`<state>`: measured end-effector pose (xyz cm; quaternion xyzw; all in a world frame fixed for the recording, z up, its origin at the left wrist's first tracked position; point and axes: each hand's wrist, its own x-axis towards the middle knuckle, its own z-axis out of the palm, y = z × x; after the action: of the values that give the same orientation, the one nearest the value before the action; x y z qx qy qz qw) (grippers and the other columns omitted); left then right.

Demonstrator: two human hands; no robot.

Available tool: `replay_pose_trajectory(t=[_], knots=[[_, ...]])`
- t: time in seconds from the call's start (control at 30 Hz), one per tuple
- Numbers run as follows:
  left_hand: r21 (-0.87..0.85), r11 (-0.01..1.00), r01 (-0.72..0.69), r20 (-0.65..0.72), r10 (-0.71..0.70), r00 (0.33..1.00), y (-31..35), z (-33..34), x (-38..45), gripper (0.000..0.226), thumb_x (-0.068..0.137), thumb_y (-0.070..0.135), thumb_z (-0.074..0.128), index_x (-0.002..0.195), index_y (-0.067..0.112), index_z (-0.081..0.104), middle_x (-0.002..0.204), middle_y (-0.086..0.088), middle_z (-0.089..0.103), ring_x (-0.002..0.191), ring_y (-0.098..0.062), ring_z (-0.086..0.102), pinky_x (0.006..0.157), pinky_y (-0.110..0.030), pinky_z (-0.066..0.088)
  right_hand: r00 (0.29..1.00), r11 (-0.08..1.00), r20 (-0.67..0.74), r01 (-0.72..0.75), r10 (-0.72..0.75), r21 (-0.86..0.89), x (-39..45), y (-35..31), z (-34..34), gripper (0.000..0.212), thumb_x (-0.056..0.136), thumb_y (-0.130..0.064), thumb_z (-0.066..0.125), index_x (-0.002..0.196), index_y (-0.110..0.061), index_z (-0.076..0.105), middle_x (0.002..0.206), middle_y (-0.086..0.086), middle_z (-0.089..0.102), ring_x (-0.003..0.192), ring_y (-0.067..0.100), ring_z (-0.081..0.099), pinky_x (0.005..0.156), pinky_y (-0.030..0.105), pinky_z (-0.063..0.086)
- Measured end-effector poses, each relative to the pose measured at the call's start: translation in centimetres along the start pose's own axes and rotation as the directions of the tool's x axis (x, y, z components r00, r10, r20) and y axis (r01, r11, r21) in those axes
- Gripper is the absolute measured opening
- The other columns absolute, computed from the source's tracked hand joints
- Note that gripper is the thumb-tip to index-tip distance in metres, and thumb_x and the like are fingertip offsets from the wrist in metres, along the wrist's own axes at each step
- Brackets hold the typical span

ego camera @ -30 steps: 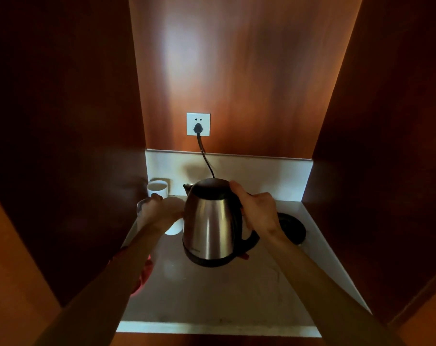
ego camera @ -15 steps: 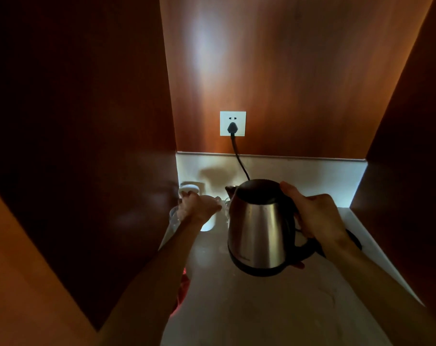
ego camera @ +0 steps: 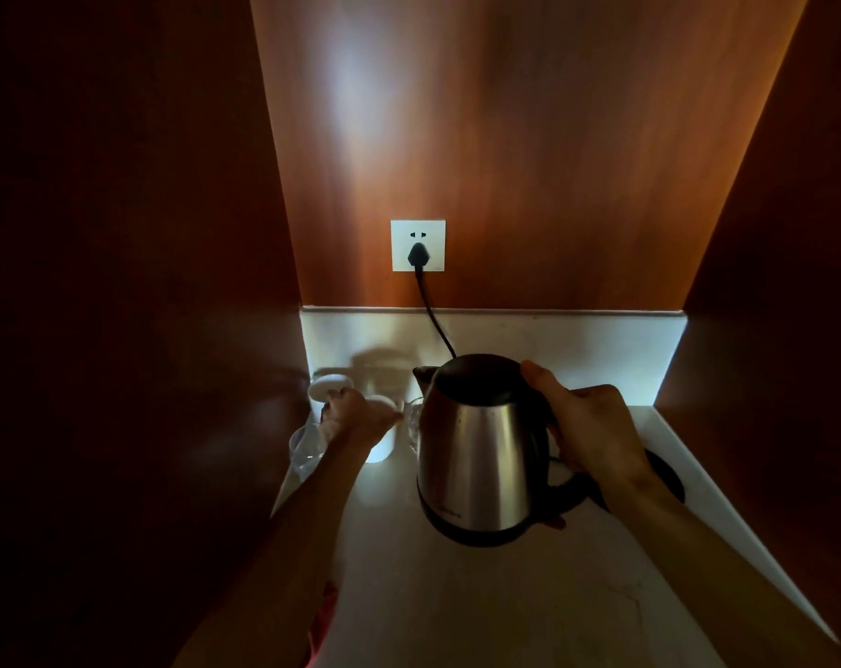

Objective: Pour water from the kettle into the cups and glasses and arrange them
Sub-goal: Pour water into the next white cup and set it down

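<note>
A steel kettle (ego camera: 476, 455) with a black lid and base hangs upright just above the pale counter (ego camera: 481, 600), spout pointing back-left. My right hand (ego camera: 587, 426) grips its black handle. My left hand (ego camera: 356, 417) is closed over a white cup (ego camera: 380, 448) at the counter's back left. A second white cup (ego camera: 329, 385) stands behind it by the wall. One clear glass (ego camera: 413, 424) is between the cup and the kettle, and another clear glass (ego camera: 305, 448) stands at the left edge, partly hidden by my wrist.
The black kettle base (ego camera: 664, 474) lies on the counter at the right, its cord (ego camera: 433, 315) running up to a white wall socket (ego camera: 417, 245). Dark wooden walls close in the niche on the left, right and back. A red object (ego camera: 324, 614) shows under my left forearm.
The view has swung and closed in on the niche. My left hand has kept its hold on the white cup, and the kettle has stayed upright in my right hand.
</note>
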<state>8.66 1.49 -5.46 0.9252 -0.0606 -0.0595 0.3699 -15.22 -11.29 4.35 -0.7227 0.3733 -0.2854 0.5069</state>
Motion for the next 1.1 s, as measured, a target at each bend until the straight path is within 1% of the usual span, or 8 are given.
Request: replay_pose_trajectory(t=[0.2, 0.33, 0.53, 0.63, 0.73, 0.87, 1.0, 1.1], knots=[[0.086, 0.996, -0.034, -0.112, 0.044, 0.993, 0.6, 0.9, 0.5, 0.087, 0.076, 0.055, 0.071, 0.136, -0.004, 0.047, 0.137, -0.02, 0.052, 0.127, -0.037, 0.052, 0.105, -0.042, 0.042, 1.0, 1.0, 0.003, -0.001, 0.0, 0.022, 0.6, 0.0, 0.3, 0.067, 0.074, -0.07, 0.071, 0.052, -0.01, 0.049, 0.044, 0.007, 0.046, 0.037, 0.015, 0.045, 0.051, 0.03, 0.042], [-0.044, 0.999, 0.006, 0.074, -0.002, 0.997, 0.1, 0.1, 1.0, 0.088, 0.069, 0.042, 0.077, 0.14, 0.004, 0.041, 0.143, -0.021, 0.042, 0.13, -0.039, 0.045, 0.106, -0.044, 0.04, 1.0, 1.0, 0.005, 0.008, -0.008, 0.02, 0.7, -0.2, 0.4, 0.066, 0.076, -0.069, 0.07, 0.051, -0.012, 0.046, 0.044, 0.006, 0.044, 0.036, 0.012, 0.043, 0.051, 0.029, 0.041], [-0.01, 1.0, -0.022, 0.123, 0.023, 0.992, -0.3, -0.2, 0.7, 0.092, 0.069, 0.042, 0.076, 0.144, 0.007, 0.035, 0.148, -0.019, 0.036, 0.134, -0.038, 0.041, 0.109, -0.044, 0.038, 0.999, 0.999, 0.021, 0.029, -0.029, 0.03, 0.4, -0.4, 1.1, 0.066, 0.08, -0.065, 0.069, 0.049, -0.012, 0.046, 0.041, 0.003, 0.046, 0.035, 0.01, 0.044, 0.054, 0.03, 0.042], [0.028, 0.998, -0.059, 0.122, 0.055, 0.991, -0.5, -0.8, 1.0, 0.095, 0.07, 0.058, 0.071, 0.142, 0.005, 0.04, 0.145, -0.018, 0.039, 0.131, -0.038, 0.045, 0.106, -0.043, 0.04, 0.999, 0.998, 0.024, 0.034, -0.035, 0.045, 0.3, -0.5, 1.3, 0.067, 0.081, -0.063, 0.069, 0.043, -0.014, 0.044, 0.038, 0.0, 0.046, 0.034, 0.009, 0.045, 0.055, 0.03, 0.042], [0.157, 0.981, -0.118, 0.015, 0.117, 0.993, -0.2, -2.1, 2.3, 0.112, 0.061, 0.087, 0.038, 0.127, -0.002, 0.054, 0.133, -0.021, 0.051, 0.119, -0.036, 0.055, 0.096, -0.04, 0.048, 0.999, 0.998, 0.03, 0.037, -0.039, 0.053, 0.2, -0.7, 1.5, 0.067, 0.082, -0.062, 0.069, 0.044, -0.014, 0.044, 0.038, 0.0, 0.045, 0.032, 0.008, 0.045, 0.055, 0.029, 0.041], [0.354, 0.916, -0.188, -0.048, 0.218, 0.975, -0.3, -4.9, 5.4, 0.065, 0.082, 0.044, 0.065, 0.132, 0.005, 0.048, 0.135, -0.019, 0.048, 0.125, -0.037, 0.049, 0.095, -0.04, 0.047, 0.999, 0.999, 0.036, 0.029, -0.029, 0.019, 0.0, -0.5, 1.6, 0.067, 0.08, -0.066, 0.068, 0.052, -0.008, 0.047, 0.044, 0.006, 0.045, 0.036, 0.012, 0.045, 0.052, 0.028, 0.041], [0.636, 0.702, -0.322, 0.212, 0.242, 0.947, -1.3, -5.6, 7.8, 0.058, 0.093, 0.04, 0.058, 0.141, 0.011, 0.042, 0.145, -0.015, 0.04, 0.135, -0.033, 0.04, 0.108, -0.037, 0.038, 0.999, 1.0, 0.032, 0.016, -0.015, -0.024, -0.4, 0.0, 1.3, 0.068, 0.076, -0.072, 0.064, 0.056, -0.008, 0.049, 0.045, 0.007, 0.045, 0.038, 0.013, 0.045, 0.049, 0.028, 0.042], [0.64, 0.617, -0.458, 0.395, 0.248, 0.885, -1.5, -5.3, 8.9, 0.048, 0.091, 0.029, 0.062, 0.136, 0.016, 0.049, 0.144, -0.008, 0.044, 0.131, -0.026, 0.046, 0.098, -0.03, 0.038, 1.0, 1.0, 0.004, 0.0, 0.0, -0.009, -0.6, 0.1, 0.7, 0.066, 0.079, -0.067, 0.067, 0.054, -0.009, 0.048, 0.042, 0.003, 0.046, 0.035, 0.01, 0.044, 0.044, 0.023, 0.039]])
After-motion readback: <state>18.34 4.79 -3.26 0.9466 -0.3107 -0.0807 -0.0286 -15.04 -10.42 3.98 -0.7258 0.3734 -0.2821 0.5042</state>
